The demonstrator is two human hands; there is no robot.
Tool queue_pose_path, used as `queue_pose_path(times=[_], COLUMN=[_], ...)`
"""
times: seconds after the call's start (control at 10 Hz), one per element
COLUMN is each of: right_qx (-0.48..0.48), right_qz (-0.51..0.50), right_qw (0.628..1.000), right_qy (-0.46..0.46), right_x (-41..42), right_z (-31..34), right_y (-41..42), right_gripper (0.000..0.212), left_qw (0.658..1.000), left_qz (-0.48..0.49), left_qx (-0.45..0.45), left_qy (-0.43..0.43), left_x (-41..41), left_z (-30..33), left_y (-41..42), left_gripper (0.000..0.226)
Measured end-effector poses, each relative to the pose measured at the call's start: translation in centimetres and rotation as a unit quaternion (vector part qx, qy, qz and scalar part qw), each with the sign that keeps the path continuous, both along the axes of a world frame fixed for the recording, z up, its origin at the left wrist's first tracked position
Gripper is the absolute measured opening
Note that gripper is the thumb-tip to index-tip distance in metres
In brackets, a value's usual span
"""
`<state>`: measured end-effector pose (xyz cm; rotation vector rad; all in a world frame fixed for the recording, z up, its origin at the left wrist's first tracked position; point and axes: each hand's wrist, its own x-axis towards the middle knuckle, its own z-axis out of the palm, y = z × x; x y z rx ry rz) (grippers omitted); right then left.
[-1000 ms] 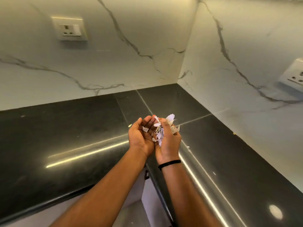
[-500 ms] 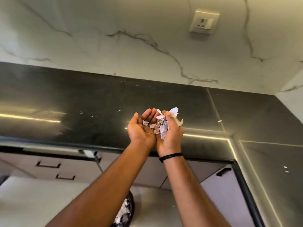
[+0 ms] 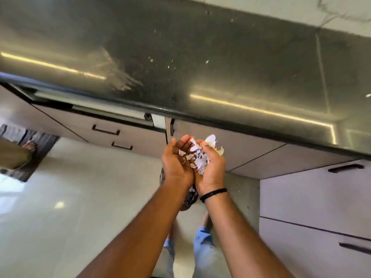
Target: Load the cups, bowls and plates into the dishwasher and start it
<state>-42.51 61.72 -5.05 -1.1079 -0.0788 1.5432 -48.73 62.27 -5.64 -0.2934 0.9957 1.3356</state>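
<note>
Head cam, only view: both arms reach fwd, hands side by side, heels touching, cupped together palm-up in front of the cabinet fronts, just below the counter (image 3: 200,57) edge. Left hand (image 3: 176,159) is a loose cup, fingers relaxed and slightly bent, w/ a few white scraps lying on its palm and fingers. Right hand (image 3: 211,167) has fingers curled round a wad of white shards (image 3: 200,159); some pieces stick up past the fingertips. Could be paper or broken bits, can't tell which. Black band (image 3: 213,194) on the right wrist.

Under the hands, partly hidden by the wrists, a dark bag (image 3: 189,197) sits on the pale floor (image 3: 90,197) w/ more white bits showing in its mouth.

Counter is dark polished stone, streaked w/ light reflections, small pale specks scattered over it. Marbled white wall behind, top right. Below the counter: pale drawers (image 3: 120,135) w/ black handles at left, one panel up top looks slightly ajar; more pale fronts at right.

No cups, bowls, plates visible, and I can't pick out which front is the dishwasher. Far left, someone else's foot (image 3: 30,146) on a patterned mat (image 3: 40,141). The person's own jeans show low, between the arms.
</note>
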Motion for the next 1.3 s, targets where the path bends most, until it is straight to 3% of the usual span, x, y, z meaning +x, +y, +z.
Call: queue_pose_path(times=[0.1,0.3,0.4,0.6,0.7,0.8,0.9,1.0,1.1,1.2,1.3], right_qx=[-0.044,-0.153,-0.224,-0.23,-0.2,-0.19,-0.209,-0.216,-0.223,-0.21,-0.229], right_qz=[0.011,0.024,0.034,0.131,0.192,0.206,0.203,0.201,0.195,0.181,0.194], right_qw=[0.999,0.986,0.968,0.936,0.892,0.875,0.87,0.868,0.873,0.863,0.828], right_qy=[0.007,-0.053,-0.107,-0.23,-0.357,-0.396,-0.398,-0.4,-0.387,-0.422,-0.473], right_x=[0.1,-1.1,-1.3,-1.8,-1.8,-1.8,-1.8,-1.2,-0.9,-0.7,-0.5], right_z=[-6.6,-22.0,-29.7,-41.5,-46.1,-49.3,-50.4,-51.0,-50.7,-50.2,-48.3], right_y=[-1.4,-3.5,-3.9,-2.7,-2.5,-2.7,-3.0,-2.8,-2.4,-2.1,-1.7], right_gripper=[0.027,0.054,0.07,0.036,0.035,0.033,0.046,0.052,0.052,0.047,0.048], left_qw=[0.998,0.98,0.966,0.951,0.948,0.951,0.954,0.95,0.946,0.933,0.906], left_qz=[0.009,0.052,0.061,0.064,0.04,0.031,0.02,-0.039,-0.026,-0.027,-0.04], left_qx=[-0.059,-0.189,-0.251,-0.298,-0.303,-0.295,-0.286,-0.276,-0.279,-0.295,-0.327], left_qy=[-0.012,-0.013,-0.019,0.06,0.087,0.088,0.091,0.139,0.165,0.204,0.267], left_x=[-0.1,0.1,0.1,-0.2,-0.4,-0.5,-0.9,-1.4,-1.6,-1.5,-1.6], left_z=[-6.1,-20.2,-25.3,-37.8,-43.2,-46.5,-47.5,-47.6,-47.3,-46.6,-45.2], left_y=[-1.5,-3.6,-3.7,-3.5,-3.8,-3.9,-3.8,-3.7,-3.5,-3.5,-3.5], left_gripper=[0.035,0.042,0.032,0.017,0.022,0.032,0.042,0.047,0.049,0.053,0.051])
